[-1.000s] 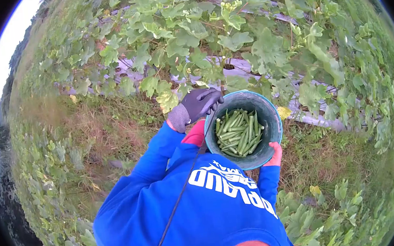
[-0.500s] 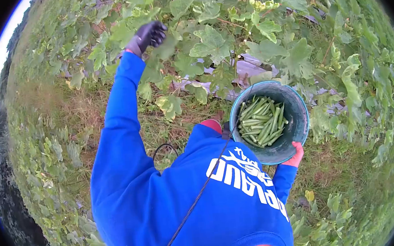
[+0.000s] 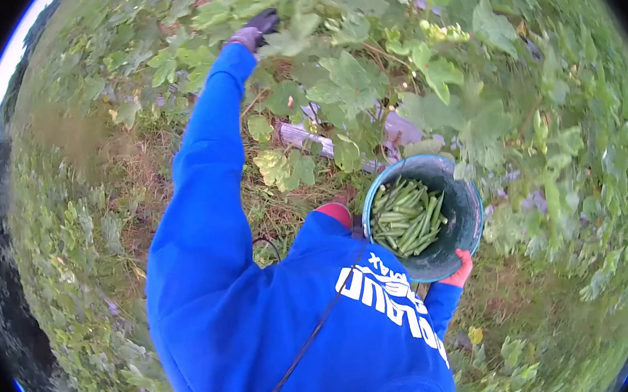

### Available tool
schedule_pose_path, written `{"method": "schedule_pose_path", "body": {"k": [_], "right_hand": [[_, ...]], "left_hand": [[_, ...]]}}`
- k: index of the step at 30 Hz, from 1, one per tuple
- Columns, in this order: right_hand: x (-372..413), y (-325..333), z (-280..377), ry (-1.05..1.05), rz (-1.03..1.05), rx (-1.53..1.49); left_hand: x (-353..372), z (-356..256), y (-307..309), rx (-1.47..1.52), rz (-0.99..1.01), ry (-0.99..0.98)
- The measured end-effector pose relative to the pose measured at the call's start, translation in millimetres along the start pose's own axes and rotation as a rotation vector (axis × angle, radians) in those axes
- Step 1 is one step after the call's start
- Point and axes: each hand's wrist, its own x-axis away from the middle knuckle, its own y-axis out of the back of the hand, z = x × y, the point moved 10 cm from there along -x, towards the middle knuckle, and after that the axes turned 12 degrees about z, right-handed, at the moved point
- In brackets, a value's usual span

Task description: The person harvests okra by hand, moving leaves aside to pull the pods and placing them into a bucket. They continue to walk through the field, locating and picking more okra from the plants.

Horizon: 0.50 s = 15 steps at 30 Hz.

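Observation:
My right hand grips the rim of a round blue-green bucket, held against my right side. Inside the bucket lies a heap of green okra pods. Far forward among the leaves is my left hand, in a dark glove at the end of an outstretched arm. Leaves and blur obscure its fingers, so whether it holds anything does not show. Broad lobed okra leaves surround that hand and spread in front of the bucket.
Pale plastic sheeting shows on the ground beneath the plants. Dry grass lies left of my legs. Dense foliage continues on both sides, and a dark cord runs across my blue sweatshirt.
My left hand has reached farther forward and slightly right, into the leaves. The bucket, with my right hand on it, sits slightly lower and farther left in view.

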Motion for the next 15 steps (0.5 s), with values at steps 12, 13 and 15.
{"method": "schedule_pose_path", "body": {"k": [12,13,15], "right_hand": [[2,-1,3,-0.003,-0.016,0.084],[0,-2,3,0.004,-0.006,0.089],[-2,0,5,-0.015,0.013,0.081]], "left_hand": [[57,-65,-128,-0.585,0.023,0.248],[80,-78,-137,-0.596,0.153,0.308],[121,-88,-154,-0.611,0.413,0.43]]}}
